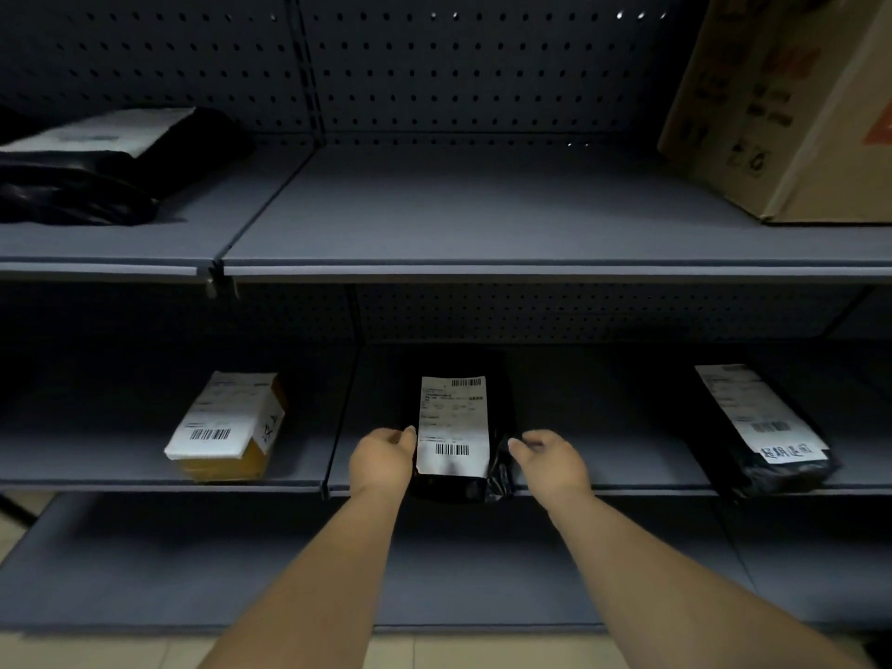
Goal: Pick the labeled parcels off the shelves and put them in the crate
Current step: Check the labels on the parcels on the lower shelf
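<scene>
While both bare arms reach forward from the bottom of the view, the black poly-bag parcel point(461, 427) lies flat on the middle shelf point(603, 480), its near end jutting slightly over the shelf's front edge. A white shipping label point(453, 424) with barcodes covers most of its top face. The left hand point(383, 458) sits against the parcel's left edge, thumb tip touching the label's side, fingers curled and partly open; whether they have closed under the bag cannot be told. The right hand point(548, 456) hovers at the parcel's right edge, fingertips just at the crinkled plastic, loosely spread and not clamped on anything. So the parcel lies between the two hands, flanked rather than lifted, still resting on the shelf.

On the same shelf, well to the left, a yellow cardboard box point(229, 427) with a white label stands tilted. Well to the right lies another black labelled bag point(767, 432), angled, with handwriting on a white strip near its front end. On the upper shelf point(482, 210) a black bag with a white label point(96, 161) sits far left and a large brown carton point(791, 103) far right. A pegboard back panel point(482, 65) closes the rack.
</scene>
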The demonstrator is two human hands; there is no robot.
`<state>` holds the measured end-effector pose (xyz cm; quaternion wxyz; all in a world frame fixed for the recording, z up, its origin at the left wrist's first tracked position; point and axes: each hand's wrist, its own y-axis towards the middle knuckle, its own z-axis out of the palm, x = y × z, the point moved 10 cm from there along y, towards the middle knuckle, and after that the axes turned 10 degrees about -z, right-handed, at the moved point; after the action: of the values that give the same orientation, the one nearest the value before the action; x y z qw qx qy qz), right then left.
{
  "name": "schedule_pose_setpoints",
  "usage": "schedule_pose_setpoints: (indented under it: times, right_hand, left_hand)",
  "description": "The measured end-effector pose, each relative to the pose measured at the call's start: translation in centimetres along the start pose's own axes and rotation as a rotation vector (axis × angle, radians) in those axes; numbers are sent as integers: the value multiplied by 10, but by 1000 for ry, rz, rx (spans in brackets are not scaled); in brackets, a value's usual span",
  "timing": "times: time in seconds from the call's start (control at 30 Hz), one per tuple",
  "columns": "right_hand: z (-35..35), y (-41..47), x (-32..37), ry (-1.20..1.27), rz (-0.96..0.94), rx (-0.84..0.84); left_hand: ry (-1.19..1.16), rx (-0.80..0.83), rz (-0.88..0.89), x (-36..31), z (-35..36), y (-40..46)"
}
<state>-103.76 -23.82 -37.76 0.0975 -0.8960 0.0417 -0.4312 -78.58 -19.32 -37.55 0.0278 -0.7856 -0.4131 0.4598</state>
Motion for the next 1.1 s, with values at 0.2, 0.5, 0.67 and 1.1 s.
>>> schedule_pose_setpoints:
  times: [0.2, 0.5, 0.67, 1.1]
  right_hand:
    - [33, 28, -22, 278, 179, 21]
    - [67, 55, -36, 630, 267, 14]
    - [82, 55, -30, 724, 303, 93]
    - [68, 27, -20, 716, 273, 103]
  left_hand:
    - [-251, 125, -101, 15, 26, 36]
    - [-378, 324, -117, 12, 57, 60]
    - [-402, 388, -115, 13, 68, 64]
    - [-395, 440, -101, 13, 52, 37]
